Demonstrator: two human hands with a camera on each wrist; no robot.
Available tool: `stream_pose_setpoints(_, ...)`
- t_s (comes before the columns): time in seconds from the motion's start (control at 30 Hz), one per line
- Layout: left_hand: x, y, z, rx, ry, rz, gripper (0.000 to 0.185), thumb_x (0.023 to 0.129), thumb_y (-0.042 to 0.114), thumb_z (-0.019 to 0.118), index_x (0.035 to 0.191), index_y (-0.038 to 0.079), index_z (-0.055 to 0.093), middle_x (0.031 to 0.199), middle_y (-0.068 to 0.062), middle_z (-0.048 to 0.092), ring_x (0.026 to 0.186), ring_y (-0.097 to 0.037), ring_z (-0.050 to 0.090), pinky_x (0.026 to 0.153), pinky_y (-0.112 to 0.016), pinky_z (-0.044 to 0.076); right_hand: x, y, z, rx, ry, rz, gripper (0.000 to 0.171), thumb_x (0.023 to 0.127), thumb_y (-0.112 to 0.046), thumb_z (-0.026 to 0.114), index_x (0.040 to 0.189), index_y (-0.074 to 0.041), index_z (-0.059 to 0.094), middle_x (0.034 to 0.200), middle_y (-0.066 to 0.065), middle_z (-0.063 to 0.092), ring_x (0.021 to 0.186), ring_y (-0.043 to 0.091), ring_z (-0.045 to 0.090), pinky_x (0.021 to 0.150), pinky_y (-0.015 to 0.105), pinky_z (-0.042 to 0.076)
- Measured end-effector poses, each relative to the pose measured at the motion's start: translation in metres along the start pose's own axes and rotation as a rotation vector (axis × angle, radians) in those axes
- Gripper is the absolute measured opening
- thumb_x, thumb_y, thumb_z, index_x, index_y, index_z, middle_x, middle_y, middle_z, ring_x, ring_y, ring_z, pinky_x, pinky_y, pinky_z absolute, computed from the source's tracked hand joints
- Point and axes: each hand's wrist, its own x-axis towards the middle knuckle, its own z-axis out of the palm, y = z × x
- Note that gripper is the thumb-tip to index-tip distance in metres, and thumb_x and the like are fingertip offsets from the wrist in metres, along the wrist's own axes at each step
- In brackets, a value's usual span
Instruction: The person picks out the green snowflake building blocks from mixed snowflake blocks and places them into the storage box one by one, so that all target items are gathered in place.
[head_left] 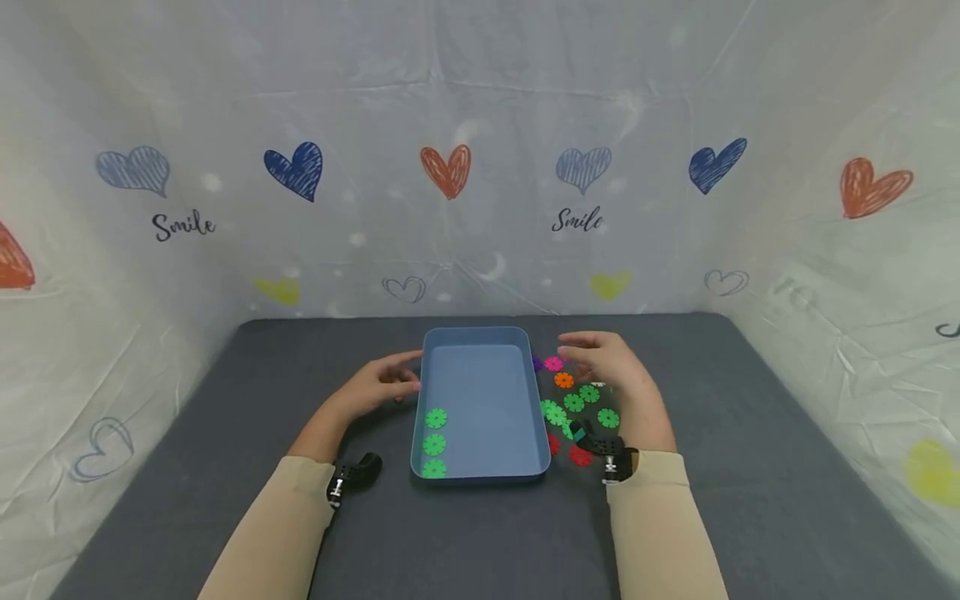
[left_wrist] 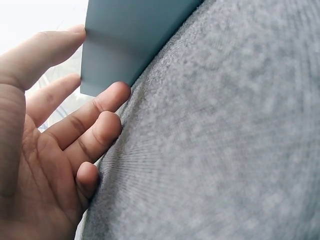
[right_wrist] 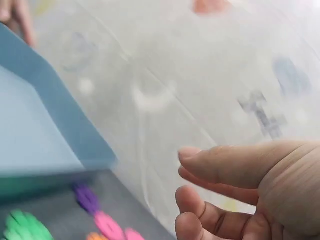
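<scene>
Pale hanging fabric (head_left: pixel 495 108), printed with hearts and the word "Smile", is stretched behind and beside a dark grey tabletop (head_left: pixel 750 500). Near the middle, a blue-grey rectangular tray (head_left: pixel 483 392) is set with its long axis pointed away from the person and low walls raised all round. Its left wall is touched by the left hand (head_left: pixel 372 386), whose fingers are slightly bent and wrapped round nothing. Beyond the right wall, the right hand (head_left: pixel 611 362) is held raised, its fingers loosely bent; nothing is seen between them, though whether thumb and forefinger meet cannot be told. Inside the tray, three green flower-shaped pieces (head_left: pixel 434 444) are lined up along the left wall from the near corner, with bare floor left beside and beyond them. Outside, just right of the tray, a purple piece (head_left: pixel 537 363), a pink piece (head_left: pixel 553 364), an orange piece (head_left: pixel 564 380), loose green pieces (head_left: pixel 573 403) and red pieces (head_left: pixel 581 455) are scattered. By these the right hand is the nearer, the pink one being placed just below its fingers, toward the tray. Loose and lined-up pieces are parted by the right wall; on the hand's outer side, room is given by the tabletop.
</scene>
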Motion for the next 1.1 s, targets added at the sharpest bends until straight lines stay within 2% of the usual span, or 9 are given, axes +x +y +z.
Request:
stream_pose_setpoints(0.07, -0.004, 0.010, 0.000, 0.000, -0.003, -0.002, 0.064, 0.098, 0.011, 0.070, 0.154, -0.003, 0.041, 0.111, -0.020, 0.068, 0.089, -0.036, 0.062, 0.080, -0.046, 0.051, -0.001, 0.012, -0.013, -0.051, 0.007, -0.016, 0.050, 0.101, -0.029, 0.068, 0.146, -0.010, 0.058, 0.134, 0.019, 0.060, 0.089, 0.031, 0.058, 0.086, 0.044, 0.052)
stream_pose_setpoints(0.13, -0.008, 0.020, 0.000, 0.000, -0.006, -0.004, 0.064, 0.098, 0.011, 0.070, 0.153, -0.004, 0.042, 0.110, -0.020, 0.068, 0.089, -0.036, 0.063, 0.080, -0.046, 0.051, -0.003, 0.024, -0.024, -0.149, 0.024, -0.041, 0.051, 0.101, -0.031, 0.068, 0.147, -0.010, 0.058, 0.135, 0.018, 0.060, 0.101, 0.033, 0.058, 0.091, 0.048, 0.051)
stream_pose_setpoints(0.23, -0.014, 0.032, 0.000, -0.003, -0.004, -0.002, 0.063, 0.098, 0.010, 0.070, 0.153, -0.005, 0.042, 0.110, -0.020, 0.068, 0.088, -0.035, 0.062, 0.080, -0.046, 0.050, -0.008, 0.040, -0.036, -0.257, 0.050, -0.037, 0.050, 0.101, -0.028, 0.067, 0.146, -0.007, 0.057, 0.130, 0.021, 0.058, 0.107, 0.038, 0.055, 0.094, 0.055, 0.046)
stream_pose_setpoints(0.3, -0.015, 0.034, 0.000, -0.005, -0.003, -0.003, 0.063, 0.099, 0.011, 0.070, 0.153, -0.005, 0.042, 0.110, -0.020, 0.068, 0.087, -0.034, 0.062, 0.080, -0.046, 0.050, -0.010, 0.049, -0.041, -0.308, 0.075, 0.002, 0.049, 0.100, -0.025, 0.068, 0.144, -0.004, 0.059, 0.132, 0.025, 0.055, 0.115, 0.041, 0.053, 0.097, 0.059, 0.043)
stream_pose_setpoints(0.43, -0.015, 0.032, 0.000, -0.002, 0.000, -0.009, 0.063, 0.099, 0.012, 0.070, 0.153, -0.003, 0.042, 0.110, -0.020, 0.068, 0.088, -0.035, 0.062, 0.081, -0.047, 0.050, -0.014, 0.064, -0.047, -0.326, 0.087, 0.115, 0.046, 0.096, -0.017, 0.073, 0.137, 0.000, 0.063, 0.139, 0.032, 0.052, 0.123, 0.049, 0.049, 0.102, 0.066, 0.038)
stream_pose_setpoints(0.53, -0.015, 0.030, 0.000, -0.003, 0.001, -0.015, 0.064, 0.098, 0.013, 0.071, 0.154, -0.002, 0.042, 0.110, -0.019, 0.068, 0.088, -0.035, 0.062, 0.081, -0.047, 0.050, -0.013, 0.069, -0.048, -0.316, 0.094, 0.163, 0.043, 0.093, -0.014, 0.076, 0.132, 0.000, 0.065, 0.139, 0.031, 0.053, 0.121, 0.048, 0.051, 0.100, 0.065, 0.040)
stream_pose_setpoints(0.7, -0.015, 0.032, 0.000, -0.011, -0.003, -0.014, 0.064, 0.098, 0.012, 0.071, 0.153, -0.003, 0.042, 0.110, -0.020, 0.068, 0.089, -0.035, 0.062, 0.080, -0.047, 0.050, -0.010, 0.070, -0.045, -0.320, 0.116, 0.177, 0.040, 0.093, -0.015, 0.076, 0.128, 0.002, 0.066, 0.134, 0.030, 0.056, 0.114, 0.043, 0.055, 0.095, 0.060, 0.044)
stream_pose_setpoints(0.93, -0.016, 0.035, 0.001, 0.006, 0.014, -0.016, 0.063, 0.098, 0.012, 0.071, 0.153, -0.002, 0.043, 0.110, -0.019, 0.067, 0.089, -0.035, 0.062, 0.081, -0.047, 0.050, -0.007, 0.069, -0.042, -0.368, 0.138, 0.118, 0.041, 0.093, -0.020, 0.072, 0.124, 0.006, 0.063, 0.117, 0.023, 0.063, 0.100, 0.036, 0.058, 0.086, 0.054, 0.048)
stream_pose_setpoints(1.1, -0.017, 0.036, 0.001, -0.001, 0.012, -0.012, 0.064, 0.098, 0.012, 0.071, 0.153, -0.003, 0.043, 0.110, -0.020, 0.067, 0.090, -0.037, 0.062, 0.082, -0.049, 0.050, -0.002, 0.055, -0.034, -0.350, 0.142, 0.055, 0.043, 0.097, -0.023, 0.068, 0.130, 0.003, 0.060, 0.121, 0.023, 0.061, 0.102, 0.035, 0.059, 0.086, 0.052, 0.049)
